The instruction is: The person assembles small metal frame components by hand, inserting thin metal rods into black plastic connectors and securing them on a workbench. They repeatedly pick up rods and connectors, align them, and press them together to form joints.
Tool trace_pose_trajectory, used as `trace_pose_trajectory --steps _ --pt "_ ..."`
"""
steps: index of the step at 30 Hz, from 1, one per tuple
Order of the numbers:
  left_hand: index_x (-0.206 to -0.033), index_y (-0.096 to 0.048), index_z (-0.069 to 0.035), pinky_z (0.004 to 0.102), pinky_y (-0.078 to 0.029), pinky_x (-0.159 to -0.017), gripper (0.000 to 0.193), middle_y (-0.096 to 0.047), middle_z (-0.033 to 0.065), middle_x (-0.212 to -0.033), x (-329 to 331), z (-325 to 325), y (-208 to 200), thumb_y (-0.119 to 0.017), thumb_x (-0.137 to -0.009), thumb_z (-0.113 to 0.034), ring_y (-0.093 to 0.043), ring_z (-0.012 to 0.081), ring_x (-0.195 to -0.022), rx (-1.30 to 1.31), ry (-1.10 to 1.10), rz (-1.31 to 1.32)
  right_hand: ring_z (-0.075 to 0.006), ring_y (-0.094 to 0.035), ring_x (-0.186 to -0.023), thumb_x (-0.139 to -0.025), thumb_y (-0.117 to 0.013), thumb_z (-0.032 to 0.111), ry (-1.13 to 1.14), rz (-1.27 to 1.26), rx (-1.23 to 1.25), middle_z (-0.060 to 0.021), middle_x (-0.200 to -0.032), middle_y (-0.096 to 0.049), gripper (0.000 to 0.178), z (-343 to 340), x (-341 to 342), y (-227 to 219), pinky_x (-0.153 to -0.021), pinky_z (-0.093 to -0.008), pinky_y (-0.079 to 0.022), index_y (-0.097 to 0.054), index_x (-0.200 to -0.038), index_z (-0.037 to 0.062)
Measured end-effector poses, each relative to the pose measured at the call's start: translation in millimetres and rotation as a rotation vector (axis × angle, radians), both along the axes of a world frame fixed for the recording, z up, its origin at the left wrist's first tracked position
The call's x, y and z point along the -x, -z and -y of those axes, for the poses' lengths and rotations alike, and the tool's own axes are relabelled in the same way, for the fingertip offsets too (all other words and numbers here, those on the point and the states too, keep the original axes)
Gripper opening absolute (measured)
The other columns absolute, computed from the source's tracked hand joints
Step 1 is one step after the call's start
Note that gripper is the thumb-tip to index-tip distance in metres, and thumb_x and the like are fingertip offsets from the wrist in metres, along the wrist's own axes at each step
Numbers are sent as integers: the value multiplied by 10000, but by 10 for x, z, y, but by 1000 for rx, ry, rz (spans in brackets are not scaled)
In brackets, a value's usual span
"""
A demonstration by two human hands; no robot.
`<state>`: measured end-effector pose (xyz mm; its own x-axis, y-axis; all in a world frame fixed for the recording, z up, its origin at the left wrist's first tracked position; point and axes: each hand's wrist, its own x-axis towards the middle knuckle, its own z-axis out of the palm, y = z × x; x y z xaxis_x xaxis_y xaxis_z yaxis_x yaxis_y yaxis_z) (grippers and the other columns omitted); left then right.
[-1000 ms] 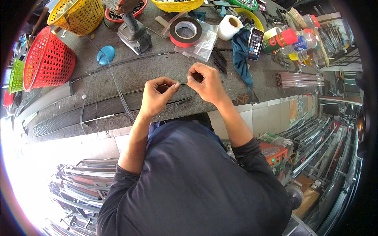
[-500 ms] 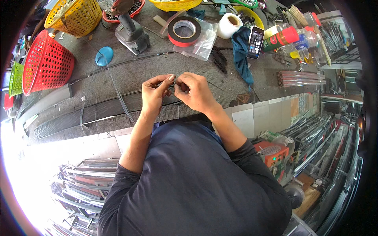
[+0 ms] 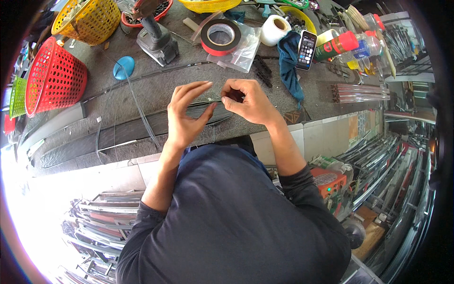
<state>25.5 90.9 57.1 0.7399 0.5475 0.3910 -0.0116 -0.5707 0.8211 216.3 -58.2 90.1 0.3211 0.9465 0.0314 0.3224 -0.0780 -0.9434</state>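
Note:
My left hand (image 3: 186, 113) is open over the front of the workbench, its thumb and fingers spread and nothing held in them. Close by on its right, my right hand (image 3: 251, 103) is curled, with thumb and index finger pinched together. Whatever may be between those fingertips is too small or hidden to make out. Beneath both hands runs a bundle of long dark thin strips (image 3: 109, 135) along the bench's near edge. Several thin grey wires (image 3: 138, 109) trail across the bench left of my left hand.
Ahead lie a red-and-black tape roll (image 3: 207, 37) on plastic bags, a cordless drill (image 3: 161, 46), a white film roll (image 3: 271, 34), a blue cloth (image 3: 289, 71) and a phone (image 3: 307, 49). Left stand a red basket (image 3: 56, 78) and a yellow basket (image 3: 90, 23). Clear tubes (image 3: 359, 93) lie right.
My hands, which met at the fingertips, have come apart. The left hand has spread its fingers; the right has shifted slightly right and stays pinched.

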Motion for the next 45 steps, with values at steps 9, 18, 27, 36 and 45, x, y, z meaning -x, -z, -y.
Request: trace_pose_trajectory --steps 9,18,27,36,45 --pt "-1072 -906 -56 364 -596 -881 141 -872 92 -985 -79 27 63 -927 -939 -97 -796 204 -908 280 21 -58 -52 -543 -720 -985 -791 66 0 58 20 13 -786 -627 130 -122 -40 -93 -646 -280 -459 -698 -955 -20" --pt "-1116 -890 -2 305 -617 -860 225 -872 75 -1006 40 -53 258 -867 -1037 -211 -769 107 -948 690 49 -138 -165 -666 -713 -933 -832 111 186 290 -99 -95 -810 -715 150 -271 64 239 -670 -343 -537 -731 -976 8" --pt "-1122 -882 20 323 -619 -841 224 -864 72 -1018 -135 59 444 -884 -1022 -181 -764 117 -931 915 -25 96 -298 -597 -647 -920 -786 36 176 529 -145 -144 -755 -587 169 -320 402 344 -615 -446 -441 -630 -914 -29" --pt "-1075 -872 6 356 -608 -741 196 -827 101 -949 62 16 323 -887 -964 -155 -771 181 -824 469 26 37 -202 -635 -702 -980 -738 70 28 307 -135 -133 -800 -650 143 -174 99 579 -650 -382 -475 -664 -962 -51" --pt "-1101 -864 3 297 -603 -648 230 -818 53 -914 134 -22 241 -876 -1015 -210 -739 118 -723 1002 142 6 -158 -603 -727 -1031 -706 77 163 332 -170 -93 -810 -633 131 -256 114 539 -672 -362 -489 -670 -982 -39"
